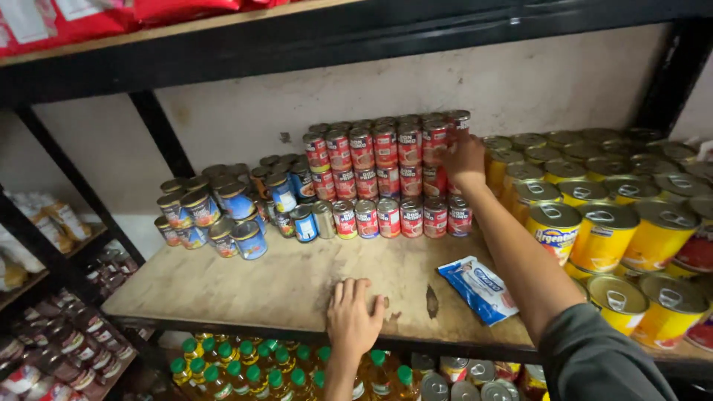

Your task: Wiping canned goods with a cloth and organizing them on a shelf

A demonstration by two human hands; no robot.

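Observation:
My left hand (353, 313) lies flat, palm down, on the worn wooden shelf board (282, 286) near its front edge, holding nothing. My right hand (463, 157) reaches to the back, fingers on the upper right cans of a stack of small red-labelled cans (386, 178) piled three rows high. Whether it grips a can or only touches one is unclear. A blue and white sachet (479, 288) lies on the board just right of my left hand.
Blue-labelled cans (223, 212) are stacked at the left, large yellow cans (594, 223) at the right. Green-capped oil bottles (245, 371) and more cans fill the shelf below. Red packets (111, 15) sit on the shelf above. A side rack (44, 312) holds packets and jars.

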